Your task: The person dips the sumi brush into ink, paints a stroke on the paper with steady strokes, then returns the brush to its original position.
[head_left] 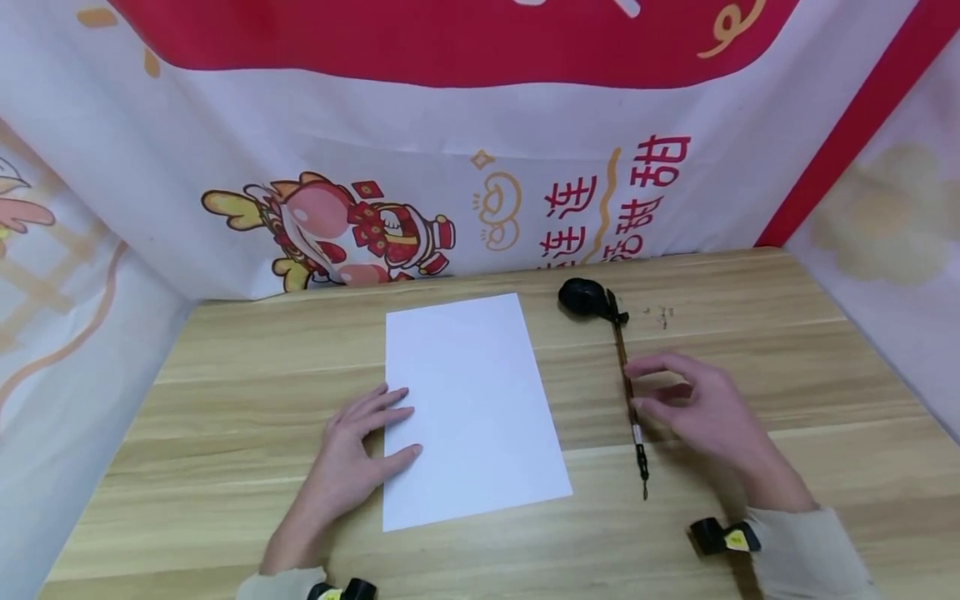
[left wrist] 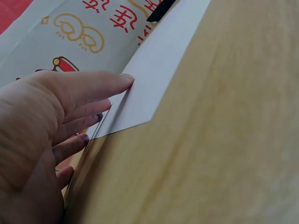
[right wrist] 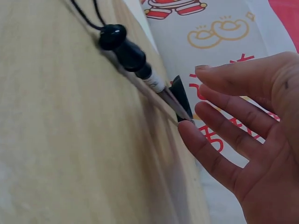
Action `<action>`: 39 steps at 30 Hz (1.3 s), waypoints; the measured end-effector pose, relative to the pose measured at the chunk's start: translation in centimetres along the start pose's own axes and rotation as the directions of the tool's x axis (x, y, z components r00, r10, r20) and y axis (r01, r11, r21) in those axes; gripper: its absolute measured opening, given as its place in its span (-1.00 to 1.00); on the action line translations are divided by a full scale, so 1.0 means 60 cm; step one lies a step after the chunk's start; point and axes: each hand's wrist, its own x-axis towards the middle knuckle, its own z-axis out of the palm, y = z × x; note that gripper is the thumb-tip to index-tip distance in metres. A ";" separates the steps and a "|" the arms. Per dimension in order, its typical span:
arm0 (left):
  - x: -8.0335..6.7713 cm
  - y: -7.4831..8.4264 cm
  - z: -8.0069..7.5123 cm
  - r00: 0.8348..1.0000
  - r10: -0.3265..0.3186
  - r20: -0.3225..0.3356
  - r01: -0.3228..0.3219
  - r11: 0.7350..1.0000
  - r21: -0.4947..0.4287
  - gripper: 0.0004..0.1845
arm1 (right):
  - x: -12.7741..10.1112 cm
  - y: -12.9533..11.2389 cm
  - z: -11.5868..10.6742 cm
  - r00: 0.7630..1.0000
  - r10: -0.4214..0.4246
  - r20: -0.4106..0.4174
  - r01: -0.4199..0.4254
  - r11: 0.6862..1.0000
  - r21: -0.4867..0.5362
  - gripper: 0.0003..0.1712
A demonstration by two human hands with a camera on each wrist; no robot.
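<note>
Left hand (head_left: pixel 352 454) flat, fingers spread, pressing sheet (head_left: pixel 468 408) at frame centre. Right hand (head_left: pixel 693 408) loosely spread, fingertips at brush (head_left: pixel 630 392) lying centre-right, not yet pinching. Judged step: reach; next calls for pinch on shaft.

Pale wood-grain worktop (head_left: pixel 750 333), smooth with soft sheen. Matt white paper (head_left: pixel 468 400) at frame centre. Glossy black dish (head_left: pixel 583 297), dark wooden brush (head_left: pixel 630 392) right of it. Printed cloth backdrop (head_left: pixel 450 167) above.

Both hands (head_left: pixel 352 454) (head_left: pixel 701 408) open, fingers extended
</note>
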 end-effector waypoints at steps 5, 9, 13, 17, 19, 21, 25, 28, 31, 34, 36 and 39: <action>0.000 -0.002 0.002 1.000 0.014 -0.004 -0.014 1.000 0.001 -0.49 | -0.001 0.005 0.007 1.000 0.013 -0.008 -0.013 1.000 -0.015 -0.48; -0.001 -0.005 0.004 1.000 0.020 -0.014 -0.020 1.000 -0.002 -0.50 | -0.001 0.005 0.011 1.000 0.006 -0.008 -0.006 1.000 -0.009 -0.44; -0.002 -0.009 0.006 0.999 0.044 -0.032 -0.044 0.999 -0.006 -0.51 | 0.000 0.004 0.014 1.000 -0.005 -0.001 0.005 1.000 0.007 -0.42; -0.002 -0.012 0.007 0.996 0.067 -0.055 -0.069 0.997 -0.028 -0.50 | 0.002 0.004 0.014 0.999 -0.030 0.013 0.030 0.999 0.010 -0.44; -0.003 -0.012 0.006 0.996 0.071 -0.058 -0.073 0.996 -0.041 -0.50 | 0.002 0.005 0.014 0.999 -0.040 0.024 0.039 0.999 0.008 -0.45; -0.004 -0.012 0.005 0.996 0.075 -0.053 -0.077 0.996 -0.041 -0.50 | 0.001 0.006 0.014 0.998 -0.045 0.037 0.045 0.999 0.012 -0.45; -0.006 -0.012 0.004 0.996 0.091 -0.021 -0.092 0.995 -0.024 -0.48 | -0.001 0.012 0.016 0.997 -0.065 0.051 0.064 0.998 0.019 -0.45; -0.006 -0.014 0.005 0.994 0.105 -0.002 -0.105 0.994 -0.016 -0.44 | 0.000 0.015 0.019 0.995 -0.089 0.050 0.089 0.996 0.014 -0.46; -0.005 -0.016 0.008 0.993 0.116 0.008 -0.116 0.993 -0.005 -0.42 | 0.001 0.016 0.021 0.993 -0.107 0.047 0.107 0.994 0.011 -0.48; -0.005 -0.017 0.010 0.993 0.117 0.015 -0.118 0.993 0.007 -0.43 | 0.001 0.017 0.024 0.991 -0.128 0.044 0.128 0.992 0.011 -0.50; -0.004 -0.018 0.011 0.993 0.114 0.017 -0.115 0.993 0.012 -0.44 | 0.001 0.018 0.025 0.989 -0.140 0.039 0.140 0.990 0.007 -0.50; -0.004 -0.019 0.013 0.994 0.107 0.018 -0.107 0.994 0.015 -0.45 | 0.001 0.020 0.027 0.987 -0.155 0.035 0.155 0.988 0.001 -0.50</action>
